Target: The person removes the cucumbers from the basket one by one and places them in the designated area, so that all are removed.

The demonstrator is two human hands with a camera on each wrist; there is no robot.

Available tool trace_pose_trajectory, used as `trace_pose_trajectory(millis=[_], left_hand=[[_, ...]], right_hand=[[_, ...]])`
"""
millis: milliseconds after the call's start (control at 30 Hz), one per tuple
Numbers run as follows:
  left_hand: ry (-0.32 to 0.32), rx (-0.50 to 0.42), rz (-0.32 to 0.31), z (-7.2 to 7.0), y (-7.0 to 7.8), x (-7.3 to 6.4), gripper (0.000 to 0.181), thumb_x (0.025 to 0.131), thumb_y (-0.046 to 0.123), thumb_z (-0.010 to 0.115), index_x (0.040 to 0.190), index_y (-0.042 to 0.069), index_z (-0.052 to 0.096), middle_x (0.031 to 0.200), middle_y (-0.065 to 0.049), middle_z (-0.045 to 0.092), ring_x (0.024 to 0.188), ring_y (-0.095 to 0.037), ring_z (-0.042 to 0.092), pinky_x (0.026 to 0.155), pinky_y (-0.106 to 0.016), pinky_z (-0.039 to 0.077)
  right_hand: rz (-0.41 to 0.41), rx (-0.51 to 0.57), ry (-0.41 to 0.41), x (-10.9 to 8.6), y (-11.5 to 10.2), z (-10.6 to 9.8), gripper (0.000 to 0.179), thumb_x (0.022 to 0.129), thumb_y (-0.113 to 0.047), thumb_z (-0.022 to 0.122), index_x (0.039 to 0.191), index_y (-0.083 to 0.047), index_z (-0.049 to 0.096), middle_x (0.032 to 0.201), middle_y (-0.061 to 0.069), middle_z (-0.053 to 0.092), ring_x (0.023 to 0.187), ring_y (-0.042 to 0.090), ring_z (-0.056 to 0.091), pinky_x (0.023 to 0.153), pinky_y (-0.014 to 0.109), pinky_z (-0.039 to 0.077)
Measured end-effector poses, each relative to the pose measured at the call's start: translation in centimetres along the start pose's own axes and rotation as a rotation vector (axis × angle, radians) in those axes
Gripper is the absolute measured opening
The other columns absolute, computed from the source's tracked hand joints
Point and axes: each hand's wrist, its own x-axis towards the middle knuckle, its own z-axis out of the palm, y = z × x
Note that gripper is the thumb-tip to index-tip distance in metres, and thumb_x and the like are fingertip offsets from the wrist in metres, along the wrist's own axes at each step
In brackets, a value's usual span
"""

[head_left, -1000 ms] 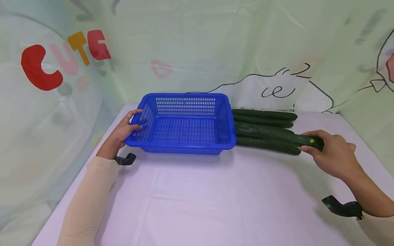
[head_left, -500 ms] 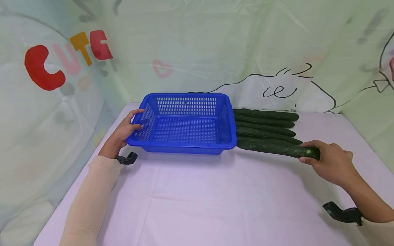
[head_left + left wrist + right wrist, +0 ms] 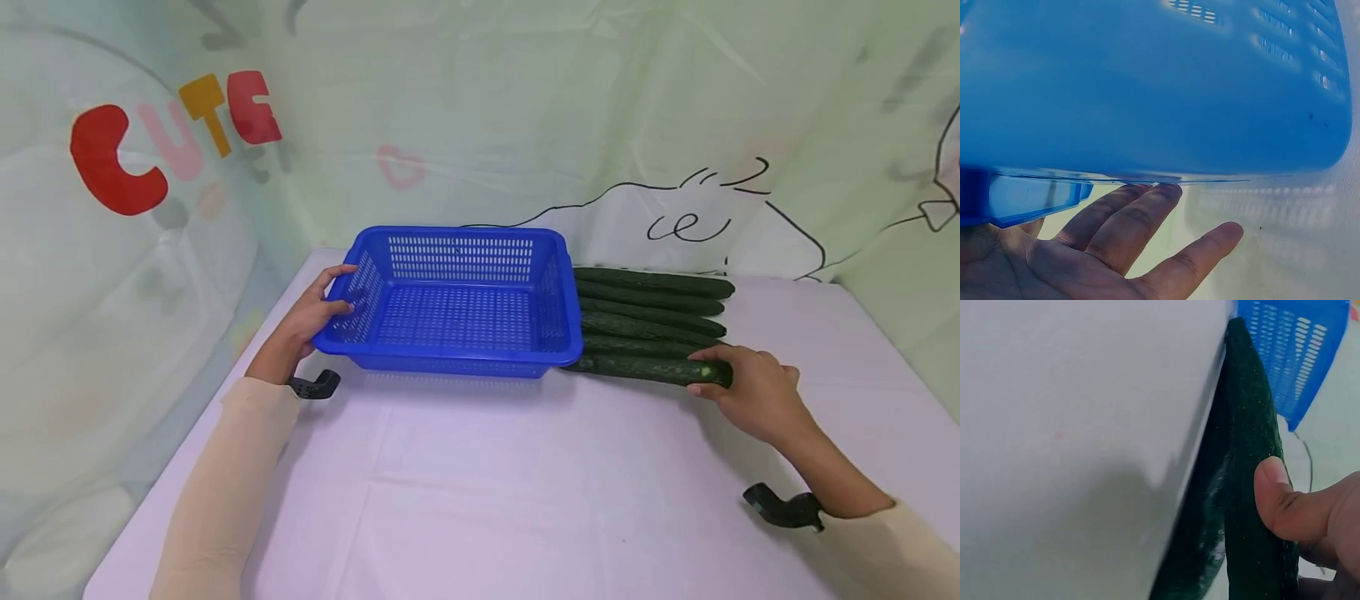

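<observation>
My left hand [image 3: 306, 315] grips the left rim of a blue plastic basket [image 3: 450, 353] with slotted walls. In the left wrist view, several fingers [image 3: 1138, 219] reach out underneath, close to the basket's outer side. To the right of the basket, several long dark green cucumbers [image 3: 660, 283] lie side by side. My right hand [image 3: 761, 396] pinches the right end of the nearest cucumber [image 3: 637, 367], thumb on the front side. The right wrist view shows this cucumber running alongside another one, its far end close to the basket.
A white cloth [image 3: 480, 492] covers the table. Behind it hangs a pale green printed curtain [image 3: 480, 108] with coloured letters at the left. A black strap device [image 3: 783, 507] sits on the right wrist, another [image 3: 317, 385] on the left.
My right hand has brought one cucumber from over the row toward the front, then left, beside the others. My left hand has stayed on the basket's rim.
</observation>
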Motion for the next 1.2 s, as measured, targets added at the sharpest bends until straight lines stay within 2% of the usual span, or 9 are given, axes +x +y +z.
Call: trace_pose_trajectory(millis=[167, 333, 433, 633, 733, 967, 1100, 1200], left_hand=[[0.003, 0.007, 0.001, 0.1, 0.0, 0.0, 0.068, 0.092, -0.001, 0.045, 0.147, 0.035, 0.031, 0.160, -0.019, 0.021, 0.132, -0.046, 0.042, 0.098, -0.060, 0.048], [0.007, 0.024, 0.001, 0.1, -0.1, 0.1, 0.066, 0.093, 0.000, 0.046, 0.146, 0.037, 0.033, 0.159, -0.019, 0.022, 0.130, -0.045, 0.043, 0.088, -0.048, 0.057], [0.007, 0.016, 0.000, 0.0, -0.1, 0.0, 0.066, 0.092, -0.001, 0.046, 0.144, 0.037, 0.034, 0.159, -0.019, 0.023, 0.128, -0.045, 0.044, 0.082, -0.043, 0.059], [0.009, 0.026, 0.004, 0.0, 0.0, 0.0, 0.066, 0.093, -0.001, 0.045, 0.146, 0.037, 0.033, 0.160, -0.018, 0.021, 0.131, -0.046, 0.043, 0.094, -0.055, 0.053], [0.009, 0.026, 0.003, 0.0, 0.0, 0.0, 0.066, 0.093, -0.001, 0.045, 0.146, 0.037, 0.033, 0.161, -0.018, 0.020, 0.132, -0.046, 0.042, 0.098, -0.059, 0.048], [0.004, 0.027, 0.000, 0.0, 0.0, -0.2, 0.066, 0.094, 0.000, 0.046, 0.146, 0.038, 0.032, 0.161, -0.017, 0.018, 0.131, -0.046, 0.042, 0.096, -0.057, 0.051], [-0.003, 0.028, 0.002, 0.0, 0.0, -0.2, 0.066, 0.094, 0.000, 0.046, 0.146, 0.037, 0.032, 0.162, -0.017, 0.018, 0.131, -0.046, 0.042, 0.094, -0.054, 0.053], [-0.003, 0.033, 0.010, -0.1, 0.1, -0.1, 0.065, 0.093, 0.000, 0.046, 0.146, 0.036, 0.033, 0.162, -0.017, 0.017, 0.131, -0.046, 0.041, 0.096, -0.057, 0.050]], right_hand=[[0.000, 0.020, -0.015, 0.3, 0.6, 0.5, 0.043, 0.076, -0.018, 0.081, 0.113, -0.002, 0.068, 0.123, 0.038, 0.057, 0.111, 0.058, 0.050, 0.066, 0.058, 0.032], [0.007, 0.022, -0.037, 0.6, 0.9, 0.6, 0.042, 0.076, -0.019, 0.080, 0.113, -0.004, 0.069, 0.123, 0.036, 0.058, 0.110, 0.058, 0.051, 0.068, 0.058, 0.030], [-0.004, 0.021, -0.021, 0.8, 0.8, 0.7, 0.040, 0.075, -0.018, 0.081, 0.112, -0.005, 0.070, 0.119, 0.035, 0.060, 0.107, 0.058, 0.052, 0.070, 0.061, 0.029], [-0.019, -0.020, 0.010, 0.9, 1.0, 1.0, 0.040, 0.072, -0.018, 0.083, 0.109, -0.005, 0.072, 0.107, 0.032, 0.062, 0.096, 0.057, 0.055, 0.070, 0.064, 0.030], [-0.015, -0.035, 0.000, 1.0, 1.0, 1.1, 0.041, 0.072, -0.018, 0.083, 0.109, -0.004, 0.072, 0.108, 0.032, 0.062, 0.096, 0.058, 0.055, 0.071, 0.065, 0.031], [0.012, -0.060, -0.061, 1.0, 1.0, 0.9, 0.046, 0.073, -0.023, 0.083, 0.112, -0.004, 0.070, 0.117, 0.036, 0.058, 0.101, 0.061, 0.053, 0.074, 0.068, 0.030], [0.018, -0.070, -0.065, 1.0, 0.9, 0.9, 0.045, 0.073, -0.023, 0.084, 0.112, -0.005, 0.070, 0.115, 0.034, 0.059, 0.099, 0.059, 0.055, 0.074, 0.068, 0.030], [0.017, -0.074, -0.062, 1.1, 0.8, 1.0, 0.043, 0.073, -0.021, 0.084, 0.111, -0.005, 0.070, 0.112, 0.032, 0.060, 0.096, 0.058, 0.056, 0.074, 0.069, 0.030]])
